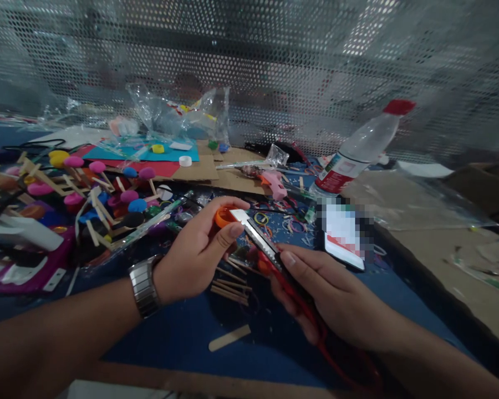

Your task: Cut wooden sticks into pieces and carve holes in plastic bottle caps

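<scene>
My left hand [199, 249], a metal watch [144, 286] on its wrist, pinches a small orange cap or ring [223, 216] between thumb and fingers. My right hand [328, 293] grips a red-handled utility knife [260, 241] with its blade extended. The blade tip rests against the orange piece. Both hands hover over a blue table surface [178, 332]. A red cord [341, 366] trails from the knife along my right forearm.
Wooden sticks [230, 285] and rubber bands [261, 219] lie beneath the hands. Coloured caps on sticks [95, 191] crowd the left. A plastic bottle with a red cap [360, 147] leans at right, with a phone [344, 235] in front of it. Plastic bags [183, 119], cardboard and a perforated screen stand behind.
</scene>
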`<state>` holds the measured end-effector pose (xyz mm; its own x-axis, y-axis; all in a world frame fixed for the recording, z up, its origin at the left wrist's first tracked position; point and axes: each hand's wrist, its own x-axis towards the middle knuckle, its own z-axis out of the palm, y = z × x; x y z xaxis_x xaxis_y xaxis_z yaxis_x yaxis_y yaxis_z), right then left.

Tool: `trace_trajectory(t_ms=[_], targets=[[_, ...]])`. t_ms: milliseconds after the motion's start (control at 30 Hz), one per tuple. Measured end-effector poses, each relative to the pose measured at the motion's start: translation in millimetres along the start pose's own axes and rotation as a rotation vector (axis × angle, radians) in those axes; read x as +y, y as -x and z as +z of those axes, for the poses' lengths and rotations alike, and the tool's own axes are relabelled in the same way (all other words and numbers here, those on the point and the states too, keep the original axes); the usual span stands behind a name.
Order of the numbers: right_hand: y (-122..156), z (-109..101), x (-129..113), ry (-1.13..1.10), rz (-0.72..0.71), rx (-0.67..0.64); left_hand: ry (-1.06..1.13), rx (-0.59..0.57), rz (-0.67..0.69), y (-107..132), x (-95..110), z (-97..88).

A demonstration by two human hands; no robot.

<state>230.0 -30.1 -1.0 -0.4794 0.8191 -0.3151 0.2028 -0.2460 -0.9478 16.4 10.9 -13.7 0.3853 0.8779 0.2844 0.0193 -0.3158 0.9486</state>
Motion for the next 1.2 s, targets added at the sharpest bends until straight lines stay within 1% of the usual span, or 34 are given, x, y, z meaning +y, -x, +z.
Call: trace_trajectory(t_ms=[67,233,367,467,667,833,900,1067,1200], targets=[[0.3,-0.2,-0.3,0.009,0.001,-0.001,0.052,-0.001,-0.009,-0.6,-1.4,0.2],[1.8,-1.1,-1.0,0.029,-0.002,-0.003,0.184,0.039,-0.056,-2.2,-3.2,1.5],[2.6,-2.5,-1.3,0.013,0.027,-0.002,0.241,0.034,-0.068,-1.8,-1.7,2.1],[2.5,-2.7,-2.1,0.007,0.038,-0.012,0.232,0.025,-0.073,-1.2,-1.4,1.7],[2.2,-0.8,-3.7,0.075,0.02,-0.01,0.088,-0.006,-0.06,1.2,-3.4,2.2],[1.8,0.0,-4.7,0.119,0.004,0.008,0.071,-0.034,-0.065,3.7,-3.4,4.3],[1.9,-0.3,-5.5,0.127,0.004,0.011,0.08,-0.028,-0.061,2.9,-2.7,4.2],[2.7,-0.9,-6.3,0.117,0.023,0.006,0.11,0.033,-0.059,-0.3,-0.9,2.3],[3.0,-0.8,-5.0,0.111,0.037,0.001,0.098,0.042,-0.052,0.4,-1.9,1.0]])
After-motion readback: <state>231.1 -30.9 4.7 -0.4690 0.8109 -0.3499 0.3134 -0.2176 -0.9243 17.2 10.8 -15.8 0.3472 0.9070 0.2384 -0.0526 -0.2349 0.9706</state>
